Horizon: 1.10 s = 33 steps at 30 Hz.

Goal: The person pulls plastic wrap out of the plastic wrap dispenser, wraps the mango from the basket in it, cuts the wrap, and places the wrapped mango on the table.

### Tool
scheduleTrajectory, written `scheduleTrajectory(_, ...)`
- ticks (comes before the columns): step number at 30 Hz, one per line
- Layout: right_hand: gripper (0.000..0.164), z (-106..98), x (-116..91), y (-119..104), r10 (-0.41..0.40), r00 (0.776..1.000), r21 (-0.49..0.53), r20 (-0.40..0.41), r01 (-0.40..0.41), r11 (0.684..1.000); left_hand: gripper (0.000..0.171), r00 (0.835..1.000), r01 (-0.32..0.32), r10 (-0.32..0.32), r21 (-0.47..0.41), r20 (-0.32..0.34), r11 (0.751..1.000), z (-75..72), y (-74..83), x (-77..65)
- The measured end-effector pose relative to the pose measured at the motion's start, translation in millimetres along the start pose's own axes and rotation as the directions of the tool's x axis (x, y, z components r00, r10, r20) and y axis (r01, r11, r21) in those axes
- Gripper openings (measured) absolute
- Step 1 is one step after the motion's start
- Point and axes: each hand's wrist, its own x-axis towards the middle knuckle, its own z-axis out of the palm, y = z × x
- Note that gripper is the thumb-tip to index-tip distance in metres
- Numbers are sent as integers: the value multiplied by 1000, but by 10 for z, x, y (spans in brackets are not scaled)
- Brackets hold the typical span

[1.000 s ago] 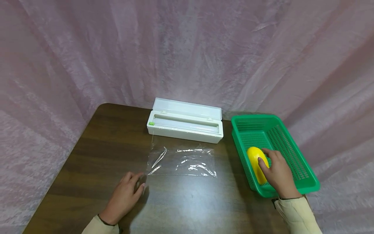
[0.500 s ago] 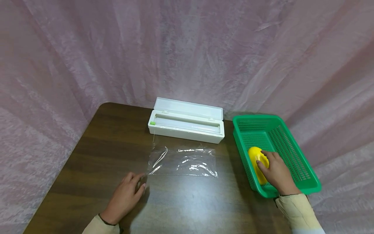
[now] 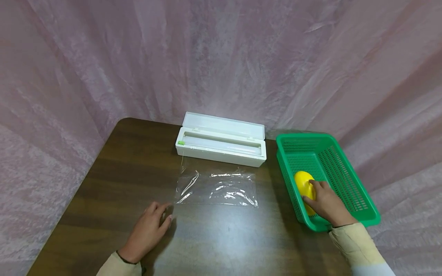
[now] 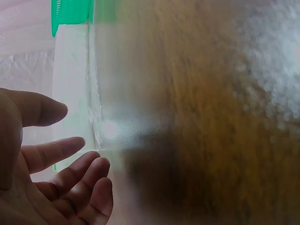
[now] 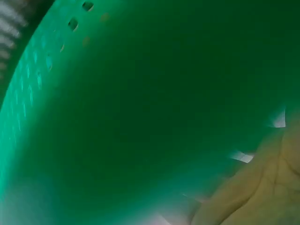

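In the head view, my right hand (image 3: 328, 203) reaches into the green basket (image 3: 348, 165) and grips a smooth yellow oval fruit (image 3: 303, 183), thumb on its left side and fingers over the top. The fruit lies along the basket's left wall; its lower part is partly covered by the hand. My left hand (image 3: 146, 232) rests by the near left corner of a sheet of clear cling film (image 3: 217, 189), thumb and fingers apart and holding nothing. The film runs from a white dispenser box (image 3: 221, 155). In the right wrist view the fruit is hidden.
The dispenser's lid (image 3: 224, 124) stands raised at the back, and a green slider (image 3: 181, 142) sits at its left end. A brown wooden table (image 3: 114, 172) carries everything. A pink curtain (image 3: 221, 57) hangs right behind it.
My right hand's thumb and fingers lifted slightly off the yellow fruit, then came down and closed round it. The left hand, film and box have stayed put.
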Motion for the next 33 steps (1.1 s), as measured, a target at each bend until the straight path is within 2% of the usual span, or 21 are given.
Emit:
scheduleTrajectory(9,63,-137,16,-86,-48,997,-61,52,51,997,36,1000,6,-5,-21,10,1000,3,-7,-11)
scheduleTrajectory(18,68,-236,121,-152,-31,994,-69,106,38,997,36,1000,-1,1,-34,2,999,0,-12,-25)
scheduleTrajectory(26,72,-276,286,-106,15,987,-56,159,-7,998,37,999,-40,39,-31,-29,999,-12,12,24)
scheduleTrajectory(33,71,-223,370,-21,15,988,-52,157,-7,999,35,1000,-7,7,-40,-3,999,2,36,5)
